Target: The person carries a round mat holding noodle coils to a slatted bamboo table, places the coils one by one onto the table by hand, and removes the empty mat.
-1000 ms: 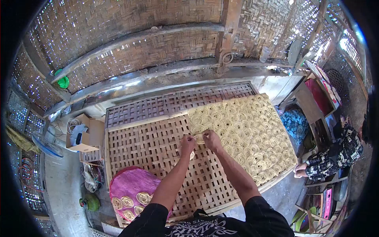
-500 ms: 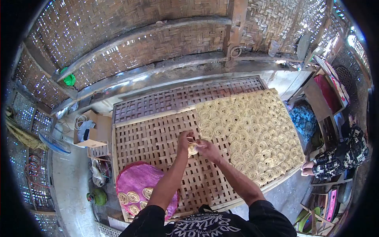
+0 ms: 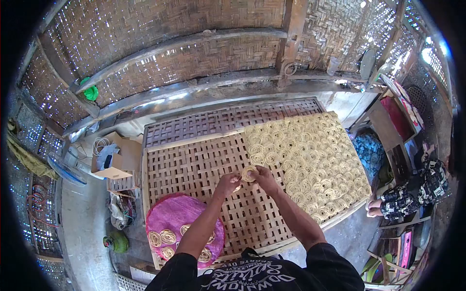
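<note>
A round coiled noodle nest [image 3: 249, 173] is raised above the woven bamboo rack [image 3: 194, 167], gripped at its edge by my right hand [image 3: 266, 180]. Close by on the left, my left hand [image 3: 228, 184] is closed, its fingertips near that nest. A small pale piece of noodle [image 3: 237, 188] shows at the left fingers, mostly hidden by them. Rows of noodle nests [image 3: 310, 160] cover the right part of the rack. More nests [image 3: 168, 236] lie on a round pink cloth-covered surface [image 3: 189, 209] at the lower left, partly behind my left forearm.
A cardboard box [image 3: 119, 162] and a blue fan [image 3: 67, 169] stand on the left, with a green gas cylinder [image 3: 116, 241] below. Another person's patterned clothing [image 3: 412, 191] is at the right, beside wooden shelving. A woven wall [image 3: 194, 58] runs behind.
The noodle nest between my hands has come up into clearer view, held by my right hand. My left hand has shifted slightly down. The camera view has moved a little.
</note>
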The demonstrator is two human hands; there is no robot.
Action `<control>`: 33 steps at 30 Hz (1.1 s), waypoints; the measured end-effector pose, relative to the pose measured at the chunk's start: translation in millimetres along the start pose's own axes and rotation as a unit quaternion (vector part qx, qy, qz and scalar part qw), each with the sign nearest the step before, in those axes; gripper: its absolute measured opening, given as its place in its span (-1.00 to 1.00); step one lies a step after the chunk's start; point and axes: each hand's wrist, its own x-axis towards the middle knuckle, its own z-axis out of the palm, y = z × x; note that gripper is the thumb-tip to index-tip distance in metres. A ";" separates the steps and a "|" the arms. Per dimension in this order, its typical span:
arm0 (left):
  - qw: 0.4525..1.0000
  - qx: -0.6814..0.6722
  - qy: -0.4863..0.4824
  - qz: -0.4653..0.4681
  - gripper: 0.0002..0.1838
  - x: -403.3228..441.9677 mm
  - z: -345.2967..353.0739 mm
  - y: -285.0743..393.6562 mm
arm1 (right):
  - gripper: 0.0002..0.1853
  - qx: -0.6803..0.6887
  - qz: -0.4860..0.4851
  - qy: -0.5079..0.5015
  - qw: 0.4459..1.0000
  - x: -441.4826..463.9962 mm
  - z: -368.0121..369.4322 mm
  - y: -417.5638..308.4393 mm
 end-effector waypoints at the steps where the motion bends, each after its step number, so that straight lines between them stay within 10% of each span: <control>1: 1.000 -0.017 0.008 0.000 -0.69 -1.6 -0.7 -0.7 | -0.79 0.035 0.018 0.017 0.999 -4.0 0.8 -4.0; 9: 0.989 -0.143 -0.008 -0.040 -0.81 -12.4 -0.4 1.4 | -0.81 0.455 0.069 0.108 0.881 -24.6 -9.2 -10.0; 12: 0.946 -0.302 -0.049 -0.104 -0.77 -7.4 -2.4 4.7 | -0.82 0.285 0.035 0.124 0.950 -25.9 -25.1 -11.0; 21: 0.986 -0.154 0.019 -0.061 -0.67 31.4 71.2 40.9 | -0.82 0.047 0.037 0.148 0.987 -30.0 -54.9 18.9; 33: 0.975 0.146 0.152 -0.075 -0.73 67.3 139.9 51.3 | -0.61 -0.429 -0.054 0.281 0.857 -12.8 -105.1 27.4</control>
